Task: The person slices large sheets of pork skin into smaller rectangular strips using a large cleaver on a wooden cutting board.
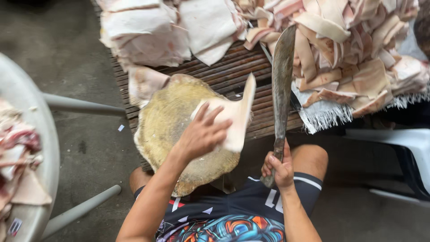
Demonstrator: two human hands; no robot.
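Nearest the camera, the person's right hand is wrapped tight around the handle of a long, worn knife, whose blade rises up and away over the slatted bench. The knee and patterned shorts sit right beneath that grip, so a slip of a greasy palm could, by the look of it, bring the edge down toward the thigh. Just beyond, the left hand lies with fingers spread, pressing a pale slab of pork skin flat onto a round, yellowed chopping block that rests over the knees and the bench edge. The slab's far corner sticks up past the block's rim, close beside the blade. The fingers lie on the very piece being held, so a cut landing short or a slab sliding on its fat would likely put them in the blade's path. The block itself seems only propped, and a hard blow might tip it. Farther off, the wooden bench carries heaped pale strips and sheets of skin, some on a frayed white sack; these piles hang near the edge and could slide off. At the left, a grey tub holds more meat scraps.
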